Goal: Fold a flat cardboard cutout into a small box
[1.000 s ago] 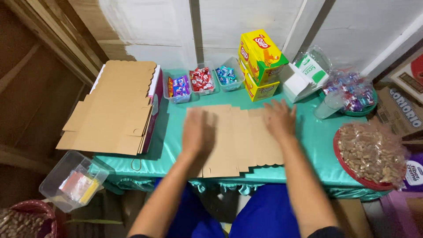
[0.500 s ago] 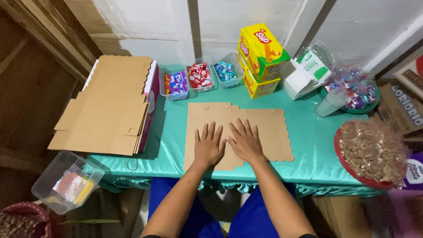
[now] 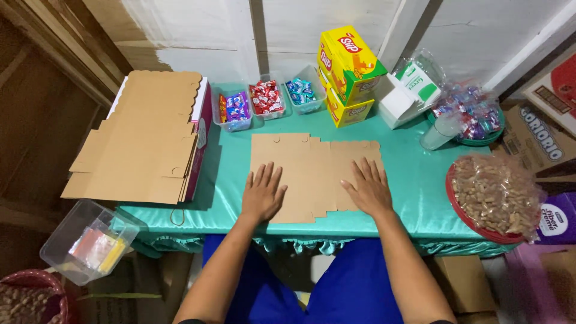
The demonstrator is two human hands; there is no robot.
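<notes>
both hands are lying flat and open, gripping nothing, on the unfolded cardboard box blank [image 3: 312,174] lying wide across the green table [image 3: 414,180], left hand [image 3: 262,195] at its seven o'clock corner, right hand [image 3: 369,191] at four o'clock.

The person's left hand [image 3: 263,195] and right hand [image 3: 367,189] are both bare, with no gloves, rings or watch that can be seen. The forearms are also uncovered, and no sleeve reaches down to the wrists. Below the arms, the person wears clothing of strong blue colour [image 3: 336,288], plain and without pattern, which covers the lap.
</notes>
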